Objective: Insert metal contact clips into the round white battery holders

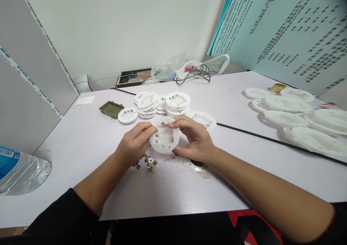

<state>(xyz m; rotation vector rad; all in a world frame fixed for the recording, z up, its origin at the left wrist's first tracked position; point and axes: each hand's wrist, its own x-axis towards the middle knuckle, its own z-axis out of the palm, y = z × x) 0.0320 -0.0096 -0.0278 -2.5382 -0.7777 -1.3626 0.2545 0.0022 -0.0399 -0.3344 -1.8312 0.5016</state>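
Note:
A round white plastic battery holder [165, 141] is held tilted up above the table, its slotted face toward me. Small metal contacts show in some of its slots. My left hand [137, 138] pinches its left edge, thumb near the upper-left slots. On the other side my right hand [194, 136] grips the right edge between thumb and fingers. Loose metal contacts [150, 165] lie in a small heap below my left hand. Beneath the right hand, a dark round object with a clear rim [198, 164] is mostly covered. Behind the hands stand stacked white holders [177, 101].
An olive tray [111, 108] sits at the back left. More white discs [287, 104] cover the right side, past a black cable [257, 138]. A water bottle [24, 172] lies at the left edge. Plastic bags [195, 68] and a box [130, 78] are by the wall.

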